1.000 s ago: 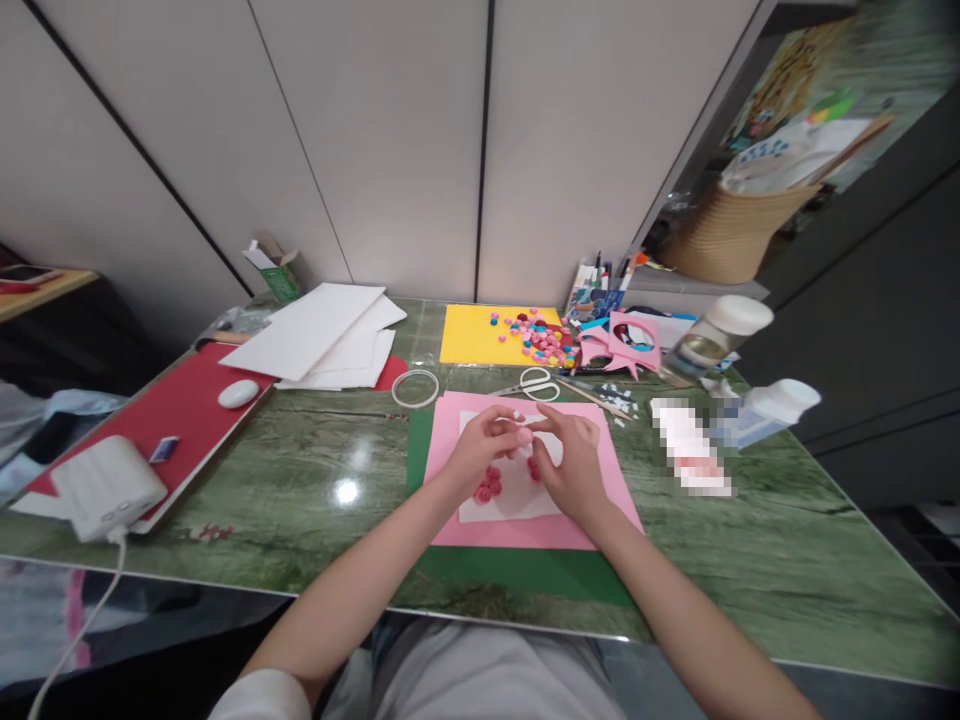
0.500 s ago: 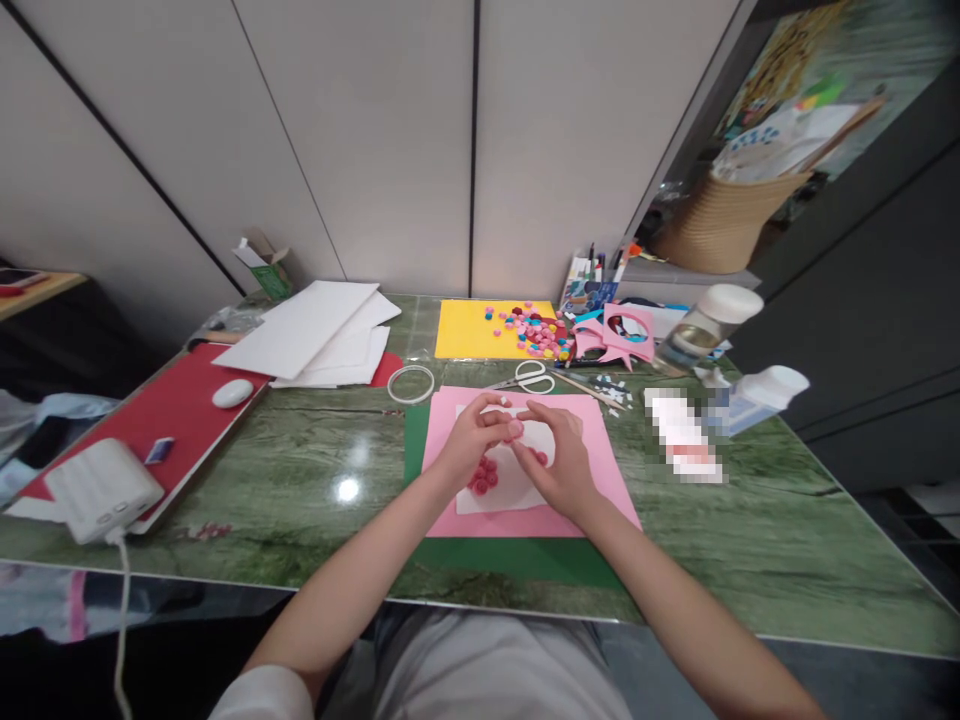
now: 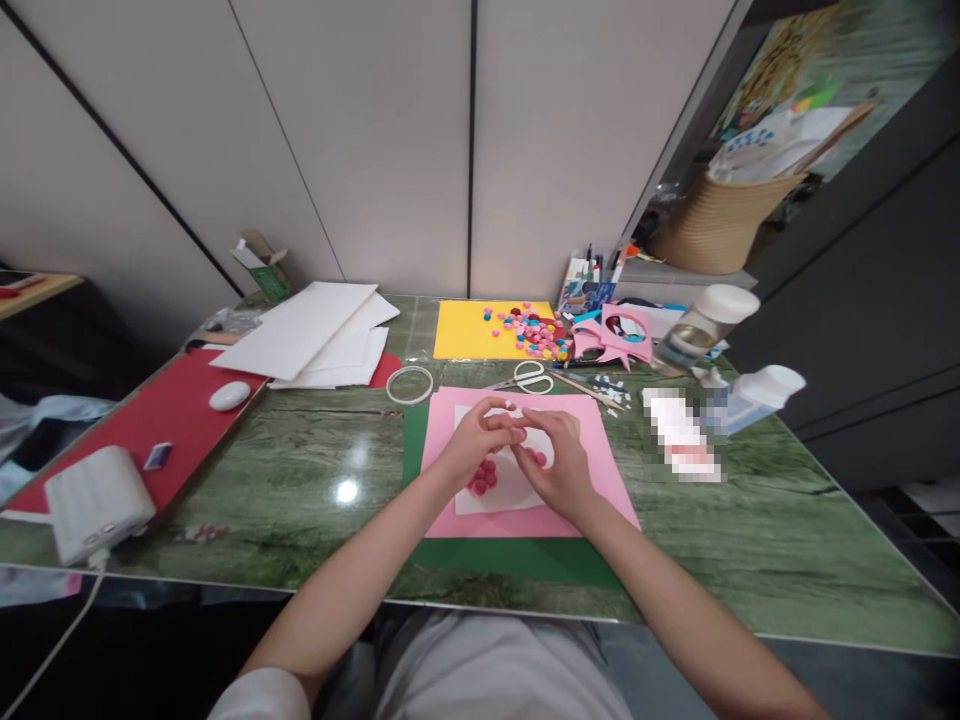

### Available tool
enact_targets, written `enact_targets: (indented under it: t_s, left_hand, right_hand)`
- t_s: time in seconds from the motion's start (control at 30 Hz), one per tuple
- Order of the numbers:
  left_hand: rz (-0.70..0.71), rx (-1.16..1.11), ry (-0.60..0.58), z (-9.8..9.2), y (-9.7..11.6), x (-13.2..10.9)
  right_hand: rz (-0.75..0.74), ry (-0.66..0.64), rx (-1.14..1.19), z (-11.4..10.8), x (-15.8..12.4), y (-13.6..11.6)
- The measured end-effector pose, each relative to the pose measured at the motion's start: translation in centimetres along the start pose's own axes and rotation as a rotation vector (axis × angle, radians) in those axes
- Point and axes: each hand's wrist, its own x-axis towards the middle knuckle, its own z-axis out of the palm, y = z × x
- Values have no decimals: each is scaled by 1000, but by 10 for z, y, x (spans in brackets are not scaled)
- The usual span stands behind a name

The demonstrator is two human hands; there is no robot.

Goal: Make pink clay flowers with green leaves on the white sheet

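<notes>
My left hand and my right hand meet fingertip to fingertip over a white paper that lies on a pink sheet. Both pinch one small pink piece between them. A cluster of small red rolled pieces sits on the white paper below my left hand, and a few more lie by my right hand. A green sheet lies under the pink one.
White scissors and a white ring lie just behind the pink sheet. Farther back are a yellow sheet with coloured pieces, white boards and glue bottles. A red mat with a white mouse is at left.
The hands have stayed together over the white paper, fingers shifting slightly on the small pink piece. The view has drifted a little.
</notes>
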Motion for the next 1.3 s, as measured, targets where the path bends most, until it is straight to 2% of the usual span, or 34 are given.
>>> enact_targets:
  t_s: [0.13,0.3,0.53,0.93,1.13,1.3]
  left_hand:
    - [-19,40,20,1,0,1]
    - [-28,-17,22,0,1,0]
    - [-5,28,47,-2,-6,2]
    - [48,-32,-3,1,-1,-1]
    - [58,118,47,5,4,-4]
    - [51,89,43,7,4,-5]
  right_hand:
    - [19,7,-22,1,0,3]
    - [61,27,3,0,1,3]
    - [35,33,27,0,2,2]
    - [38,-24,130,-5,3,1]
    - [66,39,143,-6,5,3]
    - [88,87,143,-6,6,3]
